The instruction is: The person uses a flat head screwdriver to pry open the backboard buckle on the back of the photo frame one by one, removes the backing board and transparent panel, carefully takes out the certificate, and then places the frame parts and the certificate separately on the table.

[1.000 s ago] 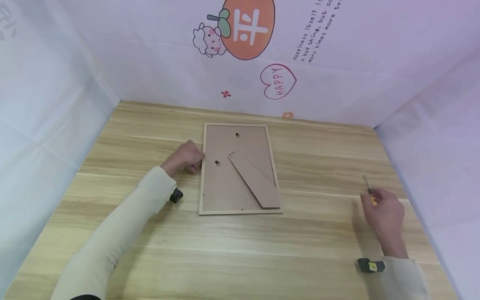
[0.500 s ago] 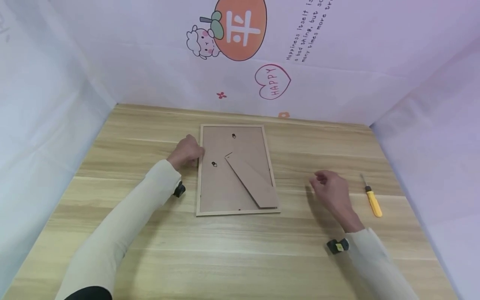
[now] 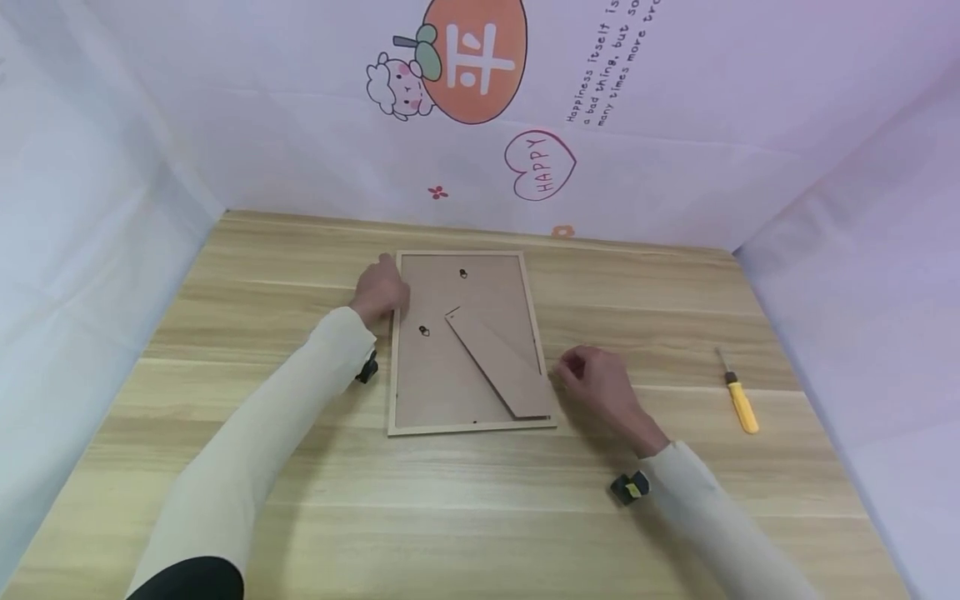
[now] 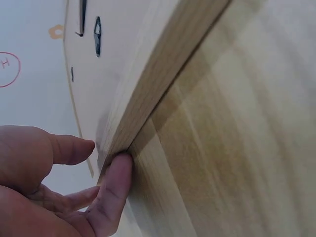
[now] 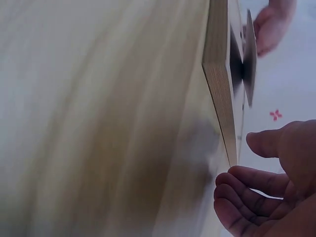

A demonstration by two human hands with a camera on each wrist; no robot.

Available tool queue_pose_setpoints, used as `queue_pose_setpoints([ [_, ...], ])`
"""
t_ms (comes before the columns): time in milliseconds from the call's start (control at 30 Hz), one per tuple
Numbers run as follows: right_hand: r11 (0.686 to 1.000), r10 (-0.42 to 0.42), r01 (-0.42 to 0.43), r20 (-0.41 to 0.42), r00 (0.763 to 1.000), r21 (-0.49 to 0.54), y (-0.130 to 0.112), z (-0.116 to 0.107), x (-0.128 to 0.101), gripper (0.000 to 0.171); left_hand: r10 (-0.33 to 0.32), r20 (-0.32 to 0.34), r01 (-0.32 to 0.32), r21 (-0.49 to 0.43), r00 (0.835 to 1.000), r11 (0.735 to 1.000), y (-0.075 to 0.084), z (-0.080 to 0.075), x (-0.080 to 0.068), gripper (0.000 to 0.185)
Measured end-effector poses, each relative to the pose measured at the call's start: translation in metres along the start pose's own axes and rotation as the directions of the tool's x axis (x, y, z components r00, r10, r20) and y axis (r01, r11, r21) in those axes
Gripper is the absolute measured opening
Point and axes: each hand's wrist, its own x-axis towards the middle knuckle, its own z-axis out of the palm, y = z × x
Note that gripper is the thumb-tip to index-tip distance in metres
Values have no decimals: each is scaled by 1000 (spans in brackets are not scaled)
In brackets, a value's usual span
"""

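Observation:
A picture frame [image 3: 427,383] lies back side up on the table, its pale wooden border around a brown backing board. A slanted stand leg [image 3: 502,367] and two small black hanging hooks show on the back. My left hand [image 3: 381,290] pinches the frame's left border, a fingertip low against the outer side and the thumb over the top, as the left wrist view shows. Beside the right border is my right hand [image 3: 596,379], its fingers loosely bent, thumb apart and nothing held. In the right wrist view its fingertips [image 5: 224,180] are close to the frame's side.
A screwdriver [image 3: 741,407] with a yellow handle lies on the wooden table [image 3: 465,517] to the right. White printed cloth [image 3: 637,183] walls the table at the back and on both sides.
My right hand has let go of the screwdriver on the right and moved left to the frame's right border. My left hand has slid slightly up along the left border.

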Motion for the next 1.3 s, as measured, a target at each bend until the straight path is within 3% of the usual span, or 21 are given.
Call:
queue_pose_setpoints([
  [267,1000,17,-17,25,1000,17,-10,8,2,26,54,-52,-51,58,997,997,0,-2,12,45],
  [533,1000,-18,18,3,1000,-16,-14,12,8,26,119,-30,-114,125,992,985,2,-9,19,40],
  [900,999,-35,35,0,999,14,-16,16,11,25,111,-2,-110,90,994,990,-1,-9,31,43],
  [1300,998,13,-14,25,1000,67,-13,17,15,22,157,-65,-151,87,985,985,2,-8,37,45],
])
